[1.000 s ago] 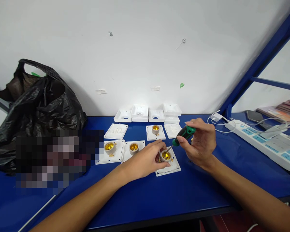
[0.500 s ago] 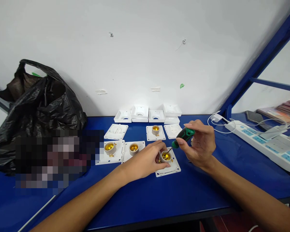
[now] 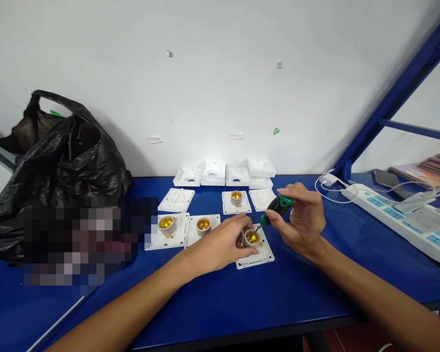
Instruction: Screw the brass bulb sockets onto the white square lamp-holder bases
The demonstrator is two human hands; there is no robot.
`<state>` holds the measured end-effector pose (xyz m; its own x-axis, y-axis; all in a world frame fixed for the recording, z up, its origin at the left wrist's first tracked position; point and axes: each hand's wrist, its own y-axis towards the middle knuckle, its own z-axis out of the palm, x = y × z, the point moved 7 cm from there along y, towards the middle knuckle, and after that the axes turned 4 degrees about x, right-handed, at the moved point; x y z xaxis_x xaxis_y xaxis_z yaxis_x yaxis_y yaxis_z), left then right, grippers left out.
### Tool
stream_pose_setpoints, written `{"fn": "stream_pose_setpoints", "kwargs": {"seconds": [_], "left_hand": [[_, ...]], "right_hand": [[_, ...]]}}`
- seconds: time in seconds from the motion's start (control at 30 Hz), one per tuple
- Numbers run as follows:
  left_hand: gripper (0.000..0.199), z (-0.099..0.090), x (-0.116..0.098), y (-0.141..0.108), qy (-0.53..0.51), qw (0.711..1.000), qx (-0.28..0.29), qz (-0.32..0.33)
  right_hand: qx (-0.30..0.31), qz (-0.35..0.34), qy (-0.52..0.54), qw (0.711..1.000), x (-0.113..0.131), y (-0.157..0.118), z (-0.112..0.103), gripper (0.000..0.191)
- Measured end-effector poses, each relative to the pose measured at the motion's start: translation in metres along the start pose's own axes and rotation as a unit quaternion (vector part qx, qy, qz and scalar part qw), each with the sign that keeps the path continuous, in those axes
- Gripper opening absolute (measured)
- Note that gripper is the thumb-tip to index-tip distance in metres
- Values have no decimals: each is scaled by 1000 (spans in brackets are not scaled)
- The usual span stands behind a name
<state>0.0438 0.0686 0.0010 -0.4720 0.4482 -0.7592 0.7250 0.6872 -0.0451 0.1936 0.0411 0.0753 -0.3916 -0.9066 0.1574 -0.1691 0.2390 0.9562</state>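
My right hand (image 3: pixel 303 215) grips a screwdriver (image 3: pixel 279 208) by its green and black handle. The tool leans, its thin shaft reaching down into the brass-lined bulb socket (image 3: pixel 253 238). That socket sits on a square white plate (image 3: pixel 256 260) flat on the table. Closed around the socket's left side is my left hand (image 3: pixel 229 242), thumb in front and fingers behind. The screwdriver's tip is hidden inside the socket. To the left, two more plates carry similar sockets, one (image 3: pixel 203 226) partly behind my left hand and another (image 3: pixel 166 225) farther left.
Behind my hands, a third socket (image 3: pixel 236 197) on its plate stands between two bare plates. White square covers (image 3: pixel 212 171) line the wall. At left are a black plastic bag (image 3: pixel 77 161) and a blurred patch; at right, a power strip (image 3: pixel 396 215) with cables and a blue frame (image 3: pixel 396 93).
The screwdriver and my right hand have shifted slightly left and down, with the shaft still in the socket. My left hand stays in place.
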Motion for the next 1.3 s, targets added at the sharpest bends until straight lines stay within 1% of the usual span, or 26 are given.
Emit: {"fn": "stream_pose_setpoints", "kwargs": {"seconds": [0.13, 0.23, 0.3, 0.47, 0.57, 0.63, 0.7, 0.8, 0.93, 1.2, 1.3], "left_hand": [[31, 0, 1, 0, 2, 1000, -2, 2], [31, 0, -1, 0, 5, 1000, 0, -2], [31, -1, -3, -1, 9, 1000, 0, -3], [34, -3, -7, -2, 7, 1000, -7, 1], [31, -3, -8, -3, 3, 1000, -16, 3], [29, -4, -8, -3, 0, 1000, -19, 6], [28, -4, -8, -3, 0, 1000, -15, 7], [31, -3, -6, -3, -1, 1000, -7, 4], [35, -2, -4, -3, -6, 1000, -5, -2], [33, -3, -5, -3, -5, 1000, -5, -3], [33, -3, -5, -3, -4, 1000, 3, -6]], "right_hand": [[7, 10, -13, 1000, -2, -1, 1, 52], [13, -1, 3, 1000, 0, -1, 2, 55], [31, 3, 19, 999, 0, 0, 5, 56], [85, 45, 42, 994, -3, -1, 10, 56], [125, 80, 10, 989, -7, -7, 14, 62], [141, 86, -19, 986, -9, -11, 15, 66], [140, 69, -28, 987, -7, -14, 15, 69], [119, 52, -31, 991, -5, -13, 12, 71], [101, 53, -21, 993, -5, -11, 11, 71], [74, 48, -22, 996, -3, -10, 9, 73], [75, 50, -21, 996, -3, -10, 10, 71]]}}
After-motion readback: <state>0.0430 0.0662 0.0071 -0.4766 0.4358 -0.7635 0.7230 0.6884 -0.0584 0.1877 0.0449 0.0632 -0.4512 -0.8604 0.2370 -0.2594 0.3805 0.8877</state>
